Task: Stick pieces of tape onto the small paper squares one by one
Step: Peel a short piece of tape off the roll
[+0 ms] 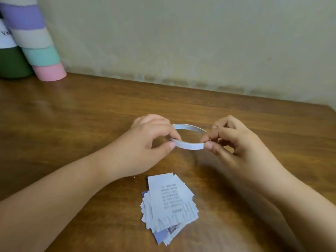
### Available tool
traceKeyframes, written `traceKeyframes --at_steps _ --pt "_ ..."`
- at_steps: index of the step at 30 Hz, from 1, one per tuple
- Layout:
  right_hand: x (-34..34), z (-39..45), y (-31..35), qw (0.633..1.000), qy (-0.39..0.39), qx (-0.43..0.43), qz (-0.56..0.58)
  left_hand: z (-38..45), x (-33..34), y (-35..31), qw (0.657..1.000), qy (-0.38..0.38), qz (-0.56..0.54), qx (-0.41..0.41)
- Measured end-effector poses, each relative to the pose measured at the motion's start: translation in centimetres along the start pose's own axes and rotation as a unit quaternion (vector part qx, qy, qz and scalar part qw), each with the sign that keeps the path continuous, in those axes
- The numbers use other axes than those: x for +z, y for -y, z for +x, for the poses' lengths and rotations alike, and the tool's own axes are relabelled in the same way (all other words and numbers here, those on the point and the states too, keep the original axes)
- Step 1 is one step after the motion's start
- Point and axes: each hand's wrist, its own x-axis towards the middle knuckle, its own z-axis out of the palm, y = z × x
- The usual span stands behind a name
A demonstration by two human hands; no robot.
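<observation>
paper squares (168, 206) lie below both hands' grip on tape roll (187, 136).

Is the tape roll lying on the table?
No, the left hand and right hand hold the tape roll above the table, behind the paper pile.

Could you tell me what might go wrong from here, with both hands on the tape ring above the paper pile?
1. The right hand pinches the tape ring at its edge; the tape end may be hard to find or tear off crooked.
2. The paper squares lie in a loose, overlapping pile, so a sticky piece could catch several at once.
3. The left hand grips the thin ring, which might flex as tape is pulled.
</observation>
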Motion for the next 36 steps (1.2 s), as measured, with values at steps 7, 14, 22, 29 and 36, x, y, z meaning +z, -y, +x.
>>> traceKeyframes --at_steps 7,14,22,29,36 --pt "1.3 -3.4 4.5 0.991 -0.135 -0.003 0.001 -4.2 -0.2 -4.6 0.990 -0.061 -0.105 -0.071" --pt "3.8 -6.5 7.2 0.974 -0.225 0.003 -0.012 -6.4 1.6 -7.8 0.959 -0.132 -0.222 -0.118" --pt "5.1 -7.4 7.1 0.953 -0.304 -0.011 -0.002 -8.0 2.6 -8.7 0.968 -0.134 -0.205 -0.060" --pt "4.8 -7.5 6.8 0.961 -0.273 -0.024 0.042 -8.2 2.5 -8.2 0.971 -0.121 -0.197 -0.058" --pt "4.2 -8.0 7.1 0.961 -0.233 0.019 0.148 -8.3 2.6 -8.3 0.973 -0.110 -0.196 -0.049"
